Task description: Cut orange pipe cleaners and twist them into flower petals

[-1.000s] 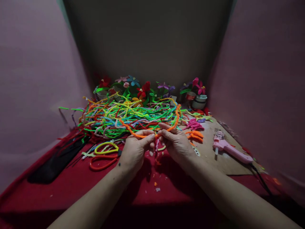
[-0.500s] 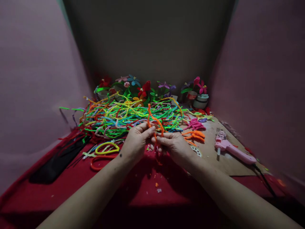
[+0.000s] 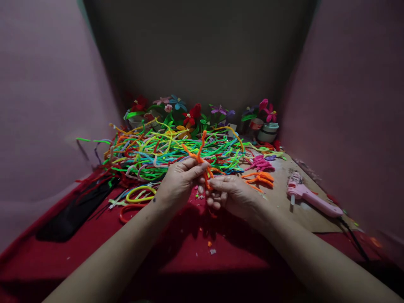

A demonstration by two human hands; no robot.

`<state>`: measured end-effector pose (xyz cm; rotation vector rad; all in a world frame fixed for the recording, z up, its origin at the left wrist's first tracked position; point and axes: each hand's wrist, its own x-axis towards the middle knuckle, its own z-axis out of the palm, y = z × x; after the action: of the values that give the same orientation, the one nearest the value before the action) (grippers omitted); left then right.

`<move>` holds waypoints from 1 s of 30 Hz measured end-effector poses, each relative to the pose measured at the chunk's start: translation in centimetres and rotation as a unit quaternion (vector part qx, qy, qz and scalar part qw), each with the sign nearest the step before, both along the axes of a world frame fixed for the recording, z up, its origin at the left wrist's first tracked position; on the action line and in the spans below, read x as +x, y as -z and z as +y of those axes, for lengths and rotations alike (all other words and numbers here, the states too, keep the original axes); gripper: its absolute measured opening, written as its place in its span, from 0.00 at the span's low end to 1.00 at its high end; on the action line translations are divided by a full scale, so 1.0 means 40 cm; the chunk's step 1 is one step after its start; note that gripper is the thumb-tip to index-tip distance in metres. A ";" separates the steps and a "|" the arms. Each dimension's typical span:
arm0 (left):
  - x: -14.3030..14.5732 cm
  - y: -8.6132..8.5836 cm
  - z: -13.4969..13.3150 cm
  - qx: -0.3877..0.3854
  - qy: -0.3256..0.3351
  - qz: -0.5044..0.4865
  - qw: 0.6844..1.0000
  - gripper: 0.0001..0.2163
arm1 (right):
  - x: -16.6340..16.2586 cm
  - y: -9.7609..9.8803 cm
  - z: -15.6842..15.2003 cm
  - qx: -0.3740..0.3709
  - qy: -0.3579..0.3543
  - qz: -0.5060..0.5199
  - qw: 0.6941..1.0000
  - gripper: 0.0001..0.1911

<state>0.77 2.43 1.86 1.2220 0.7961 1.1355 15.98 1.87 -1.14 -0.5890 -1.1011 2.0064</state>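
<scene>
An orange pipe cleaner [image 3: 202,145] is bent and crossed between my two hands, above the red cloth. My left hand [image 3: 183,176] pinches it near the crossing, with two loose ends sticking up past the thumb. Lower down, my right hand [image 3: 229,191] closes its thumb and fingers on the looped part. The fingers partly hide how the strands are twisted. Just behind my hands lies a big tangled heap of coloured pipe cleaners [image 3: 145,147]. To the right, a bundle of orange bent pieces [image 3: 263,179] rests on a brown board.
A pink hot glue gun [image 3: 315,202] lies on the brown board [image 3: 303,225], its cord running right. Yellow-handled and red-handled loops [image 3: 140,194] and a black flat object [image 3: 72,214] are on the left. Fuzzy flowers in pots [image 3: 192,115] line the back.
The orange pipe cleaner's ends now cross and spread above my left hand, where before a single bent loop rose. My right hand has shifted slightly down, and its fingers have curled under.
</scene>
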 end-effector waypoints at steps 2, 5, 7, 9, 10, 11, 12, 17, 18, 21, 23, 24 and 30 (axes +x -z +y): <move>-0.001 -0.002 0.001 -0.018 0.009 -0.034 0.999 0.07 | -0.001 0.003 0.002 -0.036 -0.027 0.024 0.999 0.11; -0.002 -0.003 0.000 -0.058 0.006 -0.090 0.994 0.06 | 0.002 0.012 0.004 -0.093 -0.067 0.054 0.992 0.12; -0.003 -0.001 0.000 -0.072 0.002 -0.112 0.991 0.05 | 0.003 0.021 0.005 -0.118 -0.078 0.059 0.988 0.10; -0.003 0.003 -0.001 -0.081 0.006 -0.119 0.990 0.05 | 0.001 0.029 0.005 -0.131 -0.073 0.056 0.987 0.07; -0.003 0.004 -0.002 -0.083 0.009 -0.116 0.990 0.05 | -0.001 0.032 0.004 -0.133 -0.067 0.053 0.987 0.06; -0.003 0.005 -0.002 -0.083 0.012 -0.111 0.990 0.05 | -0.004 0.034 0.004 -0.133 -0.062 0.051 0.988 0.05; -0.003 0.005 -0.002 -0.081 0.016 -0.104 0.991 0.05 | -0.007 0.035 0.003 -0.134 -0.056 0.047 0.988 0.04; -0.003 0.001 -0.001 -0.039 0.009 -0.044 0.998 0.07 | -0.016 0.027 -0.002 -0.113 -0.025 0.007 0.993 0.07; -0.004 0.000 -0.001 -0.026 0.002 -0.027 0.999 0.08 | -0.017 0.025 -0.003 -0.103 -0.014 -0.006 0.995 0.08; -0.003 -0.001 -0.003 0.002 -0.027 0.008 1.000 0.10 | -0.018 0.017 -0.008 -0.060 0.024 -0.048 0.997 0.11; -0.003 0.001 -0.005 0.003 -0.035 0.019 0.999 0.11 | -0.019 0.010 -0.013 -0.026 0.056 -0.061 0.996 0.11; -0.002 0.003 -0.006 -0.003 -0.031 0.025 0.999 0.11 | -0.020 0.006 -0.015 -0.012 0.071 -0.064 0.995 0.11; -0.002 0.009 0.001 -0.042 -0.022 0.000 0.999 0.08 | -0.029 -0.002 -0.025 0.024 0.134 -0.098 0.986 0.13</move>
<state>0.70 2.47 1.51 1.1405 0.8669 1.1271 14.82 0.87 -1.06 -0.8757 -1.1156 1.7131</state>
